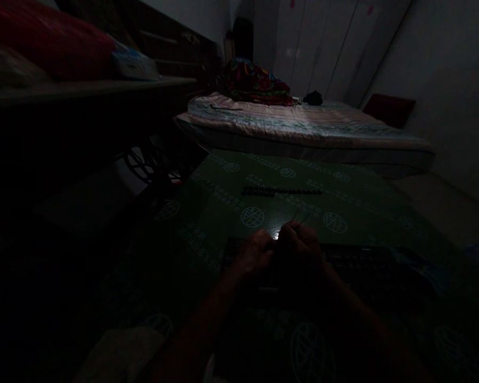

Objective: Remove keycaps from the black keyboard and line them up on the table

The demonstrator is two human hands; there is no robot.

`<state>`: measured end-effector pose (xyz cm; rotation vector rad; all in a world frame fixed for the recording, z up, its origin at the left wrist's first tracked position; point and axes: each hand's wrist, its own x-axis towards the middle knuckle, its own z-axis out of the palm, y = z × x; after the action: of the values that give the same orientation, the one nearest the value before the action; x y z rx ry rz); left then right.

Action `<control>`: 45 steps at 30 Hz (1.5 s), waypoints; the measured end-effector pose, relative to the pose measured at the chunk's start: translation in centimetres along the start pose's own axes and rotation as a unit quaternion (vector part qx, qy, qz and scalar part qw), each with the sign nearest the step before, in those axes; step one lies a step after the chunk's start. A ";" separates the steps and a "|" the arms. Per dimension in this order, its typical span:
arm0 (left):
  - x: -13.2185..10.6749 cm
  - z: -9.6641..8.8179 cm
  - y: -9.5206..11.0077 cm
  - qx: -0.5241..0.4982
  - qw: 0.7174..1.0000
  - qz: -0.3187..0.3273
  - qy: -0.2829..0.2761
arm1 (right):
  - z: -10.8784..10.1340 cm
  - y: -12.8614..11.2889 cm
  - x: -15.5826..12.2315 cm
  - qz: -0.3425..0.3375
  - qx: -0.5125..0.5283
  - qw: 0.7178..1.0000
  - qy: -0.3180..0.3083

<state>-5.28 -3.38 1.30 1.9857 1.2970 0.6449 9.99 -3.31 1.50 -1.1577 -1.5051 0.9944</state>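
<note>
A dark keyboard (359,260) lies across the green table, with both hands above its left half. My right hand (303,244) is closed around a thin two-pronged wire tool (300,219), whose prongs stick up past the fingers; its exact kind is unclear. Close beside it, my left hand (257,250) has its fingers pressed together near the keys, and what they hold, if anything, is hidden. Beyond the hands, loose dark keycaps (259,191) lie in rows on the table. The dim light hides much of the keyboard under my hands.
The green table (207,213) bears white globe prints. A bed (315,125) with a patterned blanket (255,82) stands past its far edge. At left are a shelf (83,88) holding a red bundle (56,42) and a dark spoked wheel (141,165). A bluish item (415,258) sits by the keyboard's right end.
</note>
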 end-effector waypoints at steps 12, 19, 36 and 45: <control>-0.4 -1.7 1.7 -0.162 0.978 -0.115 0.070 | -0.8 -1.3 0.7 -0.185 -0.110 0.975 -0.059; -1.0 -3.1 1.8 -0.401 0.894 -0.197 0.040 | -1.0 -3.2 0.2 -0.218 -0.217 0.948 -0.083; -1.8 -3.5 1.4 -0.535 0.815 -0.220 0.019 | 0.6 -3.0 -0.2 -0.172 -0.348 0.908 -0.160; -1.5 -3.5 0.8 -0.518 0.828 -0.203 0.061 | -0.8 -2.7 4.4 -0.137 -0.341 0.919 -0.145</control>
<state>-7.91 -4.03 4.13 0.7610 1.0250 0.9849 9.88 0.43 5.14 -1.2426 -2.2925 0.4554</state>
